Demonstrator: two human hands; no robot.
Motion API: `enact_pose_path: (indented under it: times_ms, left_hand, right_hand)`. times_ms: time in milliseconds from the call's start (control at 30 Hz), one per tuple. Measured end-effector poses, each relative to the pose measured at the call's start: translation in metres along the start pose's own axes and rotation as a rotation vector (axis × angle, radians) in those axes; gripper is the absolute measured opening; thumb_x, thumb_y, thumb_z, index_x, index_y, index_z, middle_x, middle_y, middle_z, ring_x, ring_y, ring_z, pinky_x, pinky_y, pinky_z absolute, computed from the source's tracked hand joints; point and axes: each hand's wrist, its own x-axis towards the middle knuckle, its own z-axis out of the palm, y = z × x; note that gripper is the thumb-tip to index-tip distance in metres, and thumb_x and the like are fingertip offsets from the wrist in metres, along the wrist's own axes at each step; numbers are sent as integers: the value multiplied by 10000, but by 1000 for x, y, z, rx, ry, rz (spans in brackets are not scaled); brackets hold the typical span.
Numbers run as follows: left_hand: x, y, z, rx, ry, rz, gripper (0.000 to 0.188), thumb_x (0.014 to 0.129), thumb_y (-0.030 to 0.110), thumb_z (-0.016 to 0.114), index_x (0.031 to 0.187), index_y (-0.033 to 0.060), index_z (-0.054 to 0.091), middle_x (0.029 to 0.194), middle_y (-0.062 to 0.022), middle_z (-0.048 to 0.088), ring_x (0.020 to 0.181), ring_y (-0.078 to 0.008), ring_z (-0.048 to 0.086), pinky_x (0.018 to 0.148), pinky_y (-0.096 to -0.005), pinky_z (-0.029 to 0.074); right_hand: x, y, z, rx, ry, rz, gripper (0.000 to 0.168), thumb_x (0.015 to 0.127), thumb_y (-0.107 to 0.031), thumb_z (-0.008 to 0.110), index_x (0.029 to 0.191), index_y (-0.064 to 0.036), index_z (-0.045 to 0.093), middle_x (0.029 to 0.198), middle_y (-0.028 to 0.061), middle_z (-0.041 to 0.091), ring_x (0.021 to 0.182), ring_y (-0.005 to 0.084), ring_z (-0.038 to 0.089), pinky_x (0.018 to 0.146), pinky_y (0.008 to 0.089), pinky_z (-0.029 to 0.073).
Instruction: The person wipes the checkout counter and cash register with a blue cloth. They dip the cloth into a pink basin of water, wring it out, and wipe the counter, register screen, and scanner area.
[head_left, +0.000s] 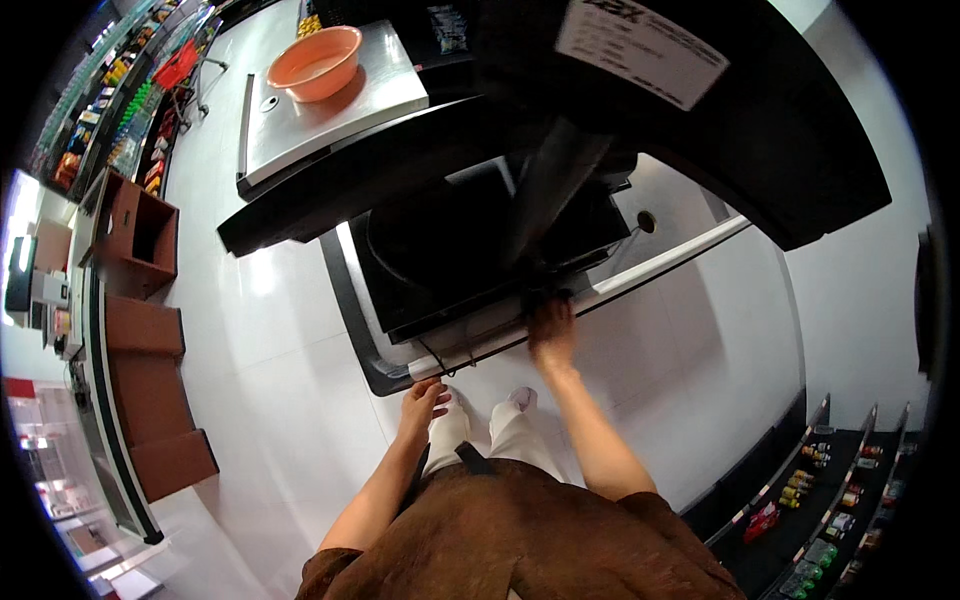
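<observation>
My right hand (553, 330) reaches to the front edge of a metal-topped checkout counter (652, 259). Its fingers are over a small dark thing, too blurred to name, and whether they grip it is unclear. Lower and to the left, my left hand (425, 401) is held just off the counter's corner, fingers apart and holding nothing. A thin black cable (436, 358) hangs over the edge close to it. On the counter sits a wide black box-like device (442, 262). Above it, a dark post (559, 180) and large black panels hide much of the counter.
An orange plastic basin (319, 64) stands on a metal counter section (390, 67) at the back left. Brown wooden cabinets (150, 375) line the left side. Stocked shelves (780, 487) are at the lower right. A red shopping cart (178, 66) stands near the far-left shelves.
</observation>
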Motion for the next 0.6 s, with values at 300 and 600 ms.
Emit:
enact_pose_path:
  times_ms: [300,600]
  left_hand:
    - [40,-48,10,-102,-146,-62,443,992,306,661,1392,124,609,1217,-25,691,1107,-196,638,923,-379,513]
    - [41,-50,30,-1,-98,17,507,945,394,755,1362,135,630,1235,-18,687,1168,-182,619,956,-385,478]
  right_hand:
    - [-26,-134,-19,332,-325,-270,580,852,-135,620,1390,71,545,1458,212,500,1403,386,439,1258,543,263]
    - [-10,-97,-26,371,-339,-376,520,839,-59,619,1358,-53,606,1384,99,593,1293,342,527,1138,489,411]
